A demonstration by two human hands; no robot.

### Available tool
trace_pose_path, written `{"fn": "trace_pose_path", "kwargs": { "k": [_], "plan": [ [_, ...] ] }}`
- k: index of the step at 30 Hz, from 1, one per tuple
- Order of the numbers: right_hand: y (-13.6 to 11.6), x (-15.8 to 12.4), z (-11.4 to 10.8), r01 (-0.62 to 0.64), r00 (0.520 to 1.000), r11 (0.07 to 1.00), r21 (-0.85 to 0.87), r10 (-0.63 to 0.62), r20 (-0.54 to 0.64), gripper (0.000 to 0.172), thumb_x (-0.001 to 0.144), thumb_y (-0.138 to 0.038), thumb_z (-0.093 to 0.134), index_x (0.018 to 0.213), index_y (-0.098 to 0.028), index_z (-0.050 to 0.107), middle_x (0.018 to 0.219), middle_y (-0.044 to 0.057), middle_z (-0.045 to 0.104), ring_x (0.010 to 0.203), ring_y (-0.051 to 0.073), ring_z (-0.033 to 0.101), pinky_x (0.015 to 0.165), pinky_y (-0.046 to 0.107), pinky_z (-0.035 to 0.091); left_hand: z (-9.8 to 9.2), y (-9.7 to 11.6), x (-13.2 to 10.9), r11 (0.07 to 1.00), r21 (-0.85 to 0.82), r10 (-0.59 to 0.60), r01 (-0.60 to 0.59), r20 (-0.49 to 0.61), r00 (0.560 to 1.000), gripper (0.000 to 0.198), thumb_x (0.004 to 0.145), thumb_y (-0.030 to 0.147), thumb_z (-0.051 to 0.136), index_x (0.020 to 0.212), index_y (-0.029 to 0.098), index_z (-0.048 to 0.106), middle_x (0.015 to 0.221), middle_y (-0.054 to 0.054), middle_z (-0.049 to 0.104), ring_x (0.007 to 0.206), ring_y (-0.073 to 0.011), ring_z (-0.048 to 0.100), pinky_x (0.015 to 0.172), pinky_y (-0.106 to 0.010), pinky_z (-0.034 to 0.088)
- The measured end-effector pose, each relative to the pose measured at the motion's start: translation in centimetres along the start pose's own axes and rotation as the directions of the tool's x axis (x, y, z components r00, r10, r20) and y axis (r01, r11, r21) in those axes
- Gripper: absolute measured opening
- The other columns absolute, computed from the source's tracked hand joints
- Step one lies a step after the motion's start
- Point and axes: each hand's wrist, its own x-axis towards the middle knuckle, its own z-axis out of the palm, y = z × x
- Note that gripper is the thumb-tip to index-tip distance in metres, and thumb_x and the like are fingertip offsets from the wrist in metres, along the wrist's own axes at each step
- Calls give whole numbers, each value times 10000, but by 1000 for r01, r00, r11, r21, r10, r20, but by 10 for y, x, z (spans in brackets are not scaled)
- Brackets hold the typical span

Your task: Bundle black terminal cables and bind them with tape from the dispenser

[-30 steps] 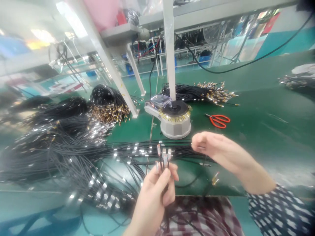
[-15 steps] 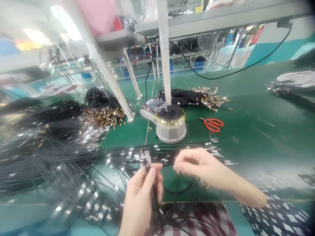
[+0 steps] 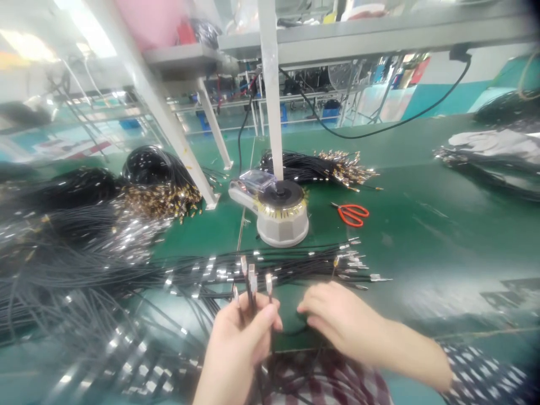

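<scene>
Several black cables with silvery plug ends (image 3: 252, 277) stand upright between the thumb and fingers of my left hand (image 3: 242, 340). One plug sits a little apart at the right of the bunch. My right hand (image 3: 337, 318) is just to the right, fingers bent and pointing left; a dark cable passes near its fingertips, and what it holds, if anything, is hidden. Behind both hands a long bundle of black cables (image 3: 291, 269) lies across the green table (image 3: 405, 225), its metal ends at the right.
A round white dispenser (image 3: 282, 228) with a black top stands behind the bundle. Red-handled scissors (image 3: 353, 215) lie to its right. Cable heaps (image 3: 160, 202) cover the left. A white post (image 3: 270, 84) rises behind the dispenser. White gloves (image 3: 498, 142) lie far right.
A separate plug now stands at the right of my left hand's bunch. My right hand has lowered and its fingers have moved off the cable end they pinched. The view has shifted slightly.
</scene>
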Motion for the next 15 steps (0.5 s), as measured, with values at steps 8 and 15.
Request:
{"fn": "trace_pose_path", "kwargs": {
  "k": [8, 15],
  "plan": [
    [-18, -34, 2, -105, 978, 991, -88, 119, 171, 112, 872, -207, 560, 814, -212, 656, 806, 15, 697, 753, 195, 627, 713, 305, 441, 5, -5, 4, 1000, -7, -10, 10, -44, 999, 340, 629, 368, 829, 668, 129, 591, 583, -11, 615, 348, 22, 257, 387, -162, 168],
    [11, 30, -58, -254, 895, 841, 478, 391, -212, 126, 827, -212, 588, 822, -177, 709, 759, 36, 722, 669, 172, 643, 647, 269, 471, 8, -10, 7, 998, -20, 53, -55, -93, 994, 378, 623, 417, 830, 658, 129, 588, 551, 3, 584, 340, 26, 233, 383, -160, 129]
  ]
}}
